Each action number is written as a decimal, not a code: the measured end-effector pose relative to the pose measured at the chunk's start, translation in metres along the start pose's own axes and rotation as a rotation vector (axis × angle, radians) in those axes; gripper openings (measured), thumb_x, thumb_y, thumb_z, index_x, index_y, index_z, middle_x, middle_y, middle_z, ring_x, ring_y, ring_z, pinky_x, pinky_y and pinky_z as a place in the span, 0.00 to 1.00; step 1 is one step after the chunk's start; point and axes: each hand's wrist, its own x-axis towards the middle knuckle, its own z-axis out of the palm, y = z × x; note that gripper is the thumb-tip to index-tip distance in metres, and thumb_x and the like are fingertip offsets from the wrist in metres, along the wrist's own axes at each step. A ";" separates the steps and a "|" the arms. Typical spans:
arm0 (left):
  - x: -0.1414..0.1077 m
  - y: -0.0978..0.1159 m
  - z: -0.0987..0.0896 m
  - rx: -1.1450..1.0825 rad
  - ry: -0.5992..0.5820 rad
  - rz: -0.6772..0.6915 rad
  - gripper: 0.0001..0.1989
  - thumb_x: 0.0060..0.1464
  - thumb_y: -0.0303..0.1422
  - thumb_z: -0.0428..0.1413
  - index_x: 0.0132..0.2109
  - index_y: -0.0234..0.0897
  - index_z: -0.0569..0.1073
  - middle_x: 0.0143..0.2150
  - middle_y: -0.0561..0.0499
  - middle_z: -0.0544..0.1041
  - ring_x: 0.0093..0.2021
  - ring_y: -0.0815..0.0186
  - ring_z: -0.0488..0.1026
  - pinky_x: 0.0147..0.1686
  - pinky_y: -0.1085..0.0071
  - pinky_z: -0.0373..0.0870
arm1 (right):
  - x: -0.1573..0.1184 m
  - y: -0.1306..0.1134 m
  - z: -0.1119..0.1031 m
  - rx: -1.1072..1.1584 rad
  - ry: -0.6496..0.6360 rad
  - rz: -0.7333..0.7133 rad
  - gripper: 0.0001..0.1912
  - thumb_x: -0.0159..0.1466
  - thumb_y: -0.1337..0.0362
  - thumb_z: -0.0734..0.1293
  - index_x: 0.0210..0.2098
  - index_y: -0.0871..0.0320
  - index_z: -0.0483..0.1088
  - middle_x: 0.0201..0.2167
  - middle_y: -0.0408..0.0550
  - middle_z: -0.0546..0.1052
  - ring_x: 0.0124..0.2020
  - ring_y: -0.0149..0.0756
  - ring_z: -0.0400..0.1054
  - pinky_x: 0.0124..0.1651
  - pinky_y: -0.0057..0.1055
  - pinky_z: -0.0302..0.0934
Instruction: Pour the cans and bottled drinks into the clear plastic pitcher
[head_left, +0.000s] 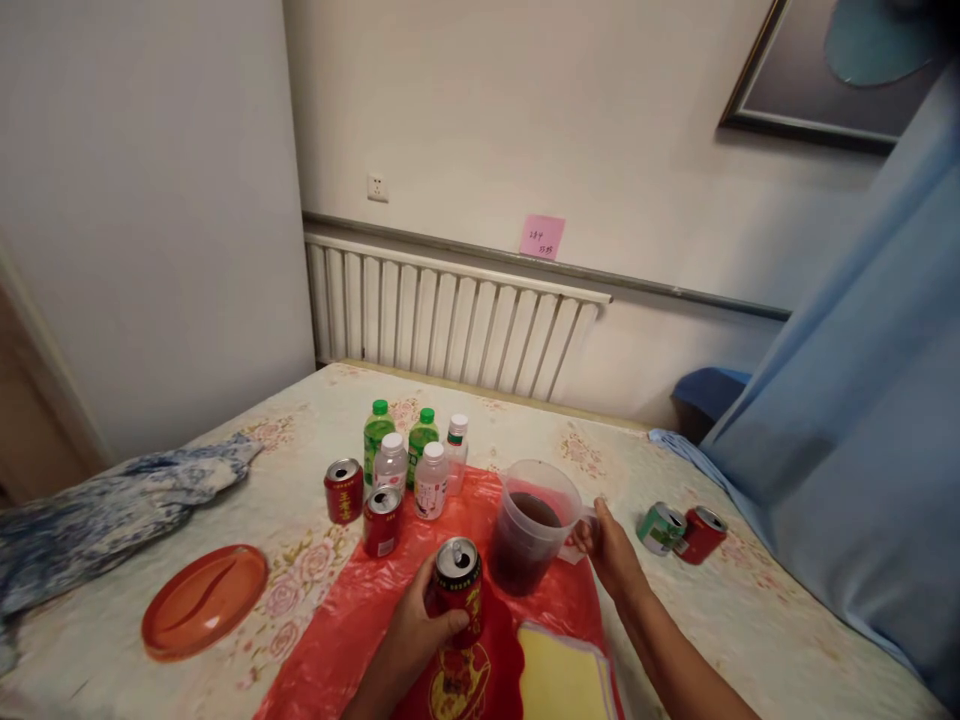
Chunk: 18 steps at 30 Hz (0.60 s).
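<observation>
In the curled left hand (420, 622), the drink can (459, 600) seemed dentable; the right hand (612, 552) sensibly clasped the heavy-looking plastic pitcher's (519, 550) handle (589, 515).

The can (463, 590) in my left hand (420, 628) is smooth, shiny metal; the jug (525, 552) in my right hand (613, 550) is cloudy plastic. Beneath them, the red sheet (337, 650) is glossy, crinkled plastic. On the left, the plate (240, 590) looks smooth and glossy; on the right, the curtain (840, 450) is matt cloth.
</observation>
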 end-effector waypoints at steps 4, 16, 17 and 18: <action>0.001 -0.010 -0.004 -0.051 -0.041 -0.024 0.45 0.33 0.35 0.71 0.61 0.34 0.68 0.61 0.37 0.74 0.64 0.41 0.66 0.65 0.52 0.61 | 0.004 0.003 0.011 0.061 0.036 0.014 0.35 0.60 0.33 0.61 0.11 0.51 0.54 0.09 0.35 0.54 0.14 0.29 0.53 0.28 0.33 0.59; 0.001 -0.015 -0.010 -0.055 -0.090 -0.006 0.43 0.34 0.31 0.68 0.62 0.34 0.68 0.61 0.39 0.75 0.64 0.42 0.66 0.65 0.51 0.60 | 0.000 -0.025 0.028 -0.005 0.128 0.024 0.30 0.62 0.41 0.64 0.14 0.52 0.55 0.11 0.34 0.56 0.16 0.28 0.50 0.25 0.31 0.49; 0.001 -0.016 -0.011 -0.044 -0.090 0.001 0.43 0.35 0.31 0.68 0.62 0.34 0.68 0.61 0.39 0.75 0.64 0.43 0.66 0.65 0.51 0.60 | -0.001 -0.030 0.026 -0.020 0.129 0.025 0.29 0.62 0.41 0.64 0.14 0.53 0.56 0.11 0.34 0.57 0.16 0.28 0.50 0.25 0.31 0.48; 0.001 -0.017 -0.012 -0.035 -0.090 0.008 0.42 0.35 0.30 0.68 0.62 0.35 0.68 0.61 0.40 0.75 0.64 0.43 0.66 0.65 0.51 0.60 | -0.002 -0.035 0.025 -0.040 0.131 0.026 0.29 0.62 0.41 0.64 0.15 0.53 0.57 0.11 0.34 0.57 0.16 0.28 0.50 0.25 0.31 0.47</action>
